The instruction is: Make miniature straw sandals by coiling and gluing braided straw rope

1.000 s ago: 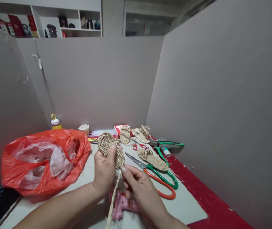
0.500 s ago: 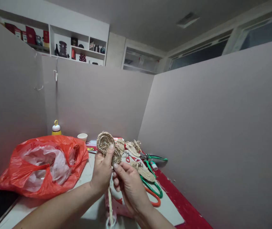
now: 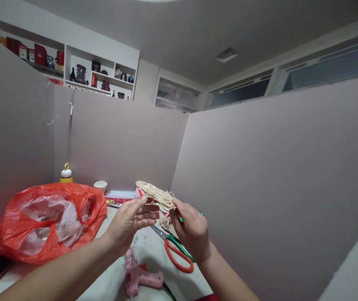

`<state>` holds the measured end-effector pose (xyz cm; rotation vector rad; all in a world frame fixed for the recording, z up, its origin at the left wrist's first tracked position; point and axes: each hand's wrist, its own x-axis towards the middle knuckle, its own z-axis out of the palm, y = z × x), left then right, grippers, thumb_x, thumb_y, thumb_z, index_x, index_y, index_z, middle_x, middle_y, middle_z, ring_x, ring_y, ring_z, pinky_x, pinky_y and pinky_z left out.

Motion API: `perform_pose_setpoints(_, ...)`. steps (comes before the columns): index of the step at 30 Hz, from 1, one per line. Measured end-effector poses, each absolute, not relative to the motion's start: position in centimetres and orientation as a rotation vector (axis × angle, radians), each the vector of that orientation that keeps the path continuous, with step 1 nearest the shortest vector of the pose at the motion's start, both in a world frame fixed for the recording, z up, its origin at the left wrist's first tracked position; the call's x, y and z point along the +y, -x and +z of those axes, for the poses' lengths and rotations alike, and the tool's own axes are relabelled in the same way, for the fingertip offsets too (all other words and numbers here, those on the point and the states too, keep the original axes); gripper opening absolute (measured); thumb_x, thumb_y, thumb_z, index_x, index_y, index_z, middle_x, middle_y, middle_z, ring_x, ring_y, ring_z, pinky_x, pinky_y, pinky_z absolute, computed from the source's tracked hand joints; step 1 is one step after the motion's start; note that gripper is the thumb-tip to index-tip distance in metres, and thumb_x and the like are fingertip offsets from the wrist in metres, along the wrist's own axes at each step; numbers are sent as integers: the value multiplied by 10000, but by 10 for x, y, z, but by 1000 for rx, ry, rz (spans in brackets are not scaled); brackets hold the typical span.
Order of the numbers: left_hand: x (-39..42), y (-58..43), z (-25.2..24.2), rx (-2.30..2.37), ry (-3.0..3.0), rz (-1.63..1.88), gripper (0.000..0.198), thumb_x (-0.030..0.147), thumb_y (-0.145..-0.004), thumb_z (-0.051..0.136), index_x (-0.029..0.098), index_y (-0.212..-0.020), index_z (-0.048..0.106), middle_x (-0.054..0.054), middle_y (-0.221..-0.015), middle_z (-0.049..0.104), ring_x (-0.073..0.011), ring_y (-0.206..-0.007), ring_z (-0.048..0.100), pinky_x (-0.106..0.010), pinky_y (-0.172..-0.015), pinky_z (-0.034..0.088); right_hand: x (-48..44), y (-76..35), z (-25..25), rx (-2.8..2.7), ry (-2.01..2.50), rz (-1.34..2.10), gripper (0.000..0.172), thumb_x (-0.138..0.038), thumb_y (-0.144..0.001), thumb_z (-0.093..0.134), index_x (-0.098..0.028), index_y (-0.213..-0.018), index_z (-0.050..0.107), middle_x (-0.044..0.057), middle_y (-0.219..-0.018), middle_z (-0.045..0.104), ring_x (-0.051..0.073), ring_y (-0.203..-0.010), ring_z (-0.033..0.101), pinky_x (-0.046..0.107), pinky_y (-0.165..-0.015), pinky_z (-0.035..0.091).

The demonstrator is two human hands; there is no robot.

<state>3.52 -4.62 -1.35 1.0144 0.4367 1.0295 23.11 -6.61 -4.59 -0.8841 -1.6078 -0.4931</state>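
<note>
A flat, oblong piece of braided straw (image 3: 157, 194) is raised above the table, its pale side towards me. My right hand (image 3: 193, 228) pinches its right end between thumb and fingers. Just below the piece is my left hand (image 3: 131, 223), fingers stretched out and slightly apart. Its thumb tip lies close to the lower edge; whether it touches, I cannot tell. Under the hands, a pink glue gun (image 3: 143, 276) rests on the table. Orange-handled scissors (image 3: 179, 259) lie beside the right wrist, along with a green handle partly hidden by that hand.
On the left sits a red plastic bag (image 3: 81, 246) with clear plastic inside. Behind it stand a yellow bottle with a white cap (image 3: 66, 173) and a paper cup (image 3: 100, 186). Another straw piece (image 3: 168, 225) lies behind the right hand. Grey partitions (image 3: 119, 142) enclose the table.
The straw piece has turned from its coiled side to its flat side. My left hand has let go and opened, while my right hand has moved up and right. The view has shifted slightly.
</note>
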Motion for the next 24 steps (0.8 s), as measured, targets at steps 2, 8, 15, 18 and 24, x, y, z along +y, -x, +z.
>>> perform_pose_setpoints(2,-53,-36,-18,437,-1011,985,338,419,-782,677,107,-911,682,-138,-916,723,-189,-785,679,-275,-710,527,-65,-236,-55,-1705,832,-568,324,-70,-775,652,-217,-1059,703,98,-924,761,231,-812,706,340,-753,555)
perform_pose_setpoints(8,-53,-34,-41,485,-1105,979,275,358,-820,660,112,-942,680,-115,-908,723,-138,-776,655,-240,-727,521,-58,-235,-86,-1835,731,-537,525,1,-780,612,-261,-1235,599,85,-981,747,229,-900,704,354,-809,570)
perform_pose_setpoints(15,-31,-24,-58,521,-1136,933,267,308,-841,631,149,-1054,660,-107,-1002,711,-152,-804,651,-268,-727,520,-72,-211,-108,-1616,906,151,421,-164,-927,462,-218,-1344,436,136,-1192,641,228,-1004,665,345,-766,588)
perform_pose_setpoints(18,-23,-22,-64,510,-1147,888,241,276,-842,622,137,-1032,676,-104,-953,718,-148,-771,650,-263,-711,517,-75,-200,-105,-1260,995,697,357,-354,-955,462,-213,-1280,498,99,-1062,696,196,-818,690,310,-682,572)
perform_pose_setpoints(24,-15,-24,-75,514,-1194,860,188,259,-830,633,137,-956,700,-78,-897,720,-128,-719,629,-258,-696,514,-68,-192,-102,-892,940,1090,543,-386,-818,691,-175,-1282,503,53,-938,730,127,-630,649,251,-604,546)
